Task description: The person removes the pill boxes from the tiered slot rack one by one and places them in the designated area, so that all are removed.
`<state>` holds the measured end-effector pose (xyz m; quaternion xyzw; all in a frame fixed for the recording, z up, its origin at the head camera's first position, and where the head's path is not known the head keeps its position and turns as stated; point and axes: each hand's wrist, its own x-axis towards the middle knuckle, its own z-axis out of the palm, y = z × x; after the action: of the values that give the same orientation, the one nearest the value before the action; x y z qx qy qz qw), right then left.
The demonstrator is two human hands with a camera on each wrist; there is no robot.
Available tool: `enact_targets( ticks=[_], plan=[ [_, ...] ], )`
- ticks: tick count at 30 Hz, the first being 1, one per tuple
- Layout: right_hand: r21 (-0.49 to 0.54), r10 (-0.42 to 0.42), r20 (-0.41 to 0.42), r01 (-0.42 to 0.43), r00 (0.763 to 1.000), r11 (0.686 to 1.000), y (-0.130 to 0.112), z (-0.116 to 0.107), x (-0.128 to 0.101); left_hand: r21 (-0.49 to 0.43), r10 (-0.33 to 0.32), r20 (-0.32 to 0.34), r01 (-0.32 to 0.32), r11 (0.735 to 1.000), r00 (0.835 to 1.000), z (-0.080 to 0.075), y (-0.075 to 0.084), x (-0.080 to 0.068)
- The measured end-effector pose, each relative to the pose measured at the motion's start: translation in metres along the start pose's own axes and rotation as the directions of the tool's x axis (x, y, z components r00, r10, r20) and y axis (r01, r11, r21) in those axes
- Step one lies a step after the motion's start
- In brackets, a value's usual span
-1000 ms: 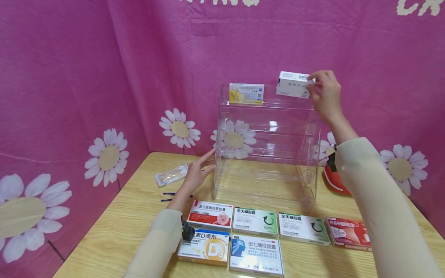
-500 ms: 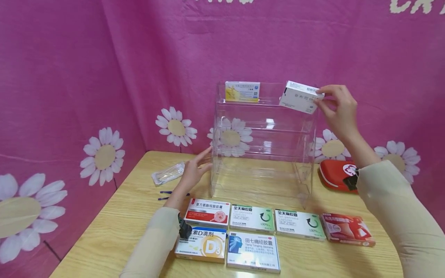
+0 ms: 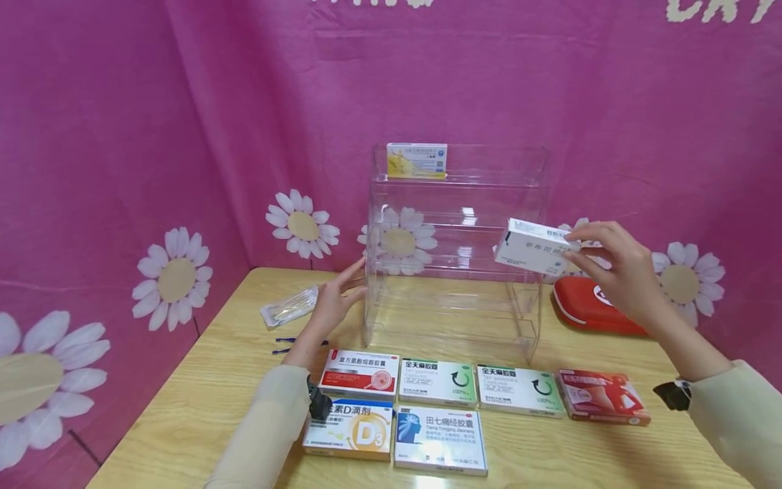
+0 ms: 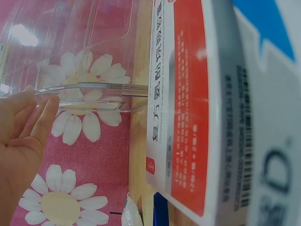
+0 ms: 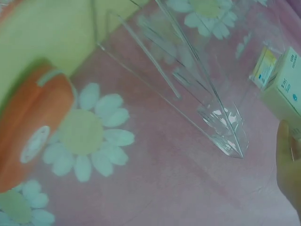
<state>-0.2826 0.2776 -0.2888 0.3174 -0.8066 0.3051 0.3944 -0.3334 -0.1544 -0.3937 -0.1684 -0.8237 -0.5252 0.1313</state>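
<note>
My right hand (image 3: 624, 273) pinches one end of a white medicine box (image 3: 533, 251) between thumb and fingers. It holds the box in the air, slightly tilted, in front of the right side of a clear acrylic tiered display rack (image 3: 470, 182). On the rack's top tier, at the left, stands a yellow-and-white medicine box (image 3: 417, 161). My left hand (image 3: 332, 303) rests its fairly straight fingers against the rack's left side; the left wrist view shows the fingertips at the clear edge (image 4: 89, 86). In the right wrist view the held box (image 5: 284, 89) is partly cut off.
Several medicine boxes lie flat before the rack, among them a red-and-white one (image 3: 359, 372), an orange D3 one (image 3: 348, 429) and a red one (image 3: 603, 397). A red zip case (image 3: 580, 305) sits at right. A swab packet (image 3: 290, 307) and blue tweezers-like pieces (image 3: 299, 341) lie at left.
My right hand has carried the white box down and to the right, from the rack's top tier to about its middle height. The left hand has stayed at the rack's side.
</note>
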Motion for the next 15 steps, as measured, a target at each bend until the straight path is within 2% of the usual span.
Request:
enact_targets(
  ticks=[7, 15],
  plan=[
    [0.033, -0.044, 0.059, 0.042, 0.997, 0.999, -0.013, -0.009, -0.045, -0.010, 0.021, -0.009, -0.021, 1.000, 1.000, 0.001, -0.002, -0.001],
    [0.080, -0.035, 0.205, 0.018, 0.978, 0.997, -0.030, -0.012, -0.091, -0.010, 0.014, -0.009, -0.014, 1.000, 1.000, 0.001, 0.003, -0.002]
  ],
)
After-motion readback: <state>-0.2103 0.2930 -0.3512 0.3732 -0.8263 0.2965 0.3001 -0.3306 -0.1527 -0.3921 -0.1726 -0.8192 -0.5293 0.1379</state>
